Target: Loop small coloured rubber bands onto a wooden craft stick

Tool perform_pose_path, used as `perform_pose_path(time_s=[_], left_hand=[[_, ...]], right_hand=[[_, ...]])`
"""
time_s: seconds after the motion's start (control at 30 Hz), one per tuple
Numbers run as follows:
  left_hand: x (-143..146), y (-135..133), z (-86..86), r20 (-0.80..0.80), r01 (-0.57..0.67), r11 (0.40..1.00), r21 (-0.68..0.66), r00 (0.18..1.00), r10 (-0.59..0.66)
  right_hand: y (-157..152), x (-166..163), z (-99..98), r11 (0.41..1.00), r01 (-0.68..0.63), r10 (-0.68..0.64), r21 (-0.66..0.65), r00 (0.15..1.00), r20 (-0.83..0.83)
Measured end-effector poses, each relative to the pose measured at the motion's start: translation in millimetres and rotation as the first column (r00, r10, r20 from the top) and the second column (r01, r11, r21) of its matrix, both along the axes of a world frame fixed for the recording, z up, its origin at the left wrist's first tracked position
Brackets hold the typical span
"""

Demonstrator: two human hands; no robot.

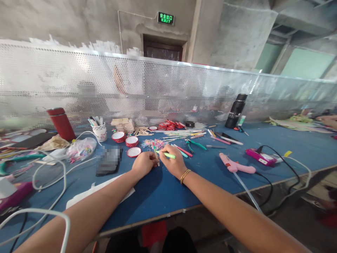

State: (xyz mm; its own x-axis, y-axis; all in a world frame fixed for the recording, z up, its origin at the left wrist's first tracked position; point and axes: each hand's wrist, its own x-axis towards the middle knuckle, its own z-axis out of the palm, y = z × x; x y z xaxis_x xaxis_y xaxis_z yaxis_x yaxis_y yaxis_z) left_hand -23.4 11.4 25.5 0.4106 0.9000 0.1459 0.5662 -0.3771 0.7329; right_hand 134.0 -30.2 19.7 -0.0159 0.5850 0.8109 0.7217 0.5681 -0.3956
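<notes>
My left hand [143, 164] pinches a narrow wooden craft stick [154, 149] that has red and green colour on its upper part. In my right hand [173, 162] is a light green marker [169, 155], held like a pen with its writing end toward the stick. Both hands are close together above the blue table, with a gold bracelet on my right wrist. Just beyond them lies a heap of small coloured bands [155, 143]. Red and pink markers [185, 151] lie past my right hand, beside teal-handled pliers [196, 144].
To the right lie a pink glue gun [235, 166] and a magenta box with a cable [260, 157]. A black bottle [235, 111] stands behind. On the left are a phone [109, 161], round red-rimmed tins [131, 141], a pen cup [99, 132], a red flask [61, 123] and looping white cables.
</notes>
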Motion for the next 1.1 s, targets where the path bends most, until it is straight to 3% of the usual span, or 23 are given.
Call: perform_pose_path(time_s=[1.1], left_hand=[[0.2, 2.5, -3.1, -0.001, -0.008, 1.000, 0.005, 1.000, 0.008]], right_hand=[[-0.8, -1.7, 3.1, 0.997, -0.069, 0.067, -0.038, 0.996, -0.060]])
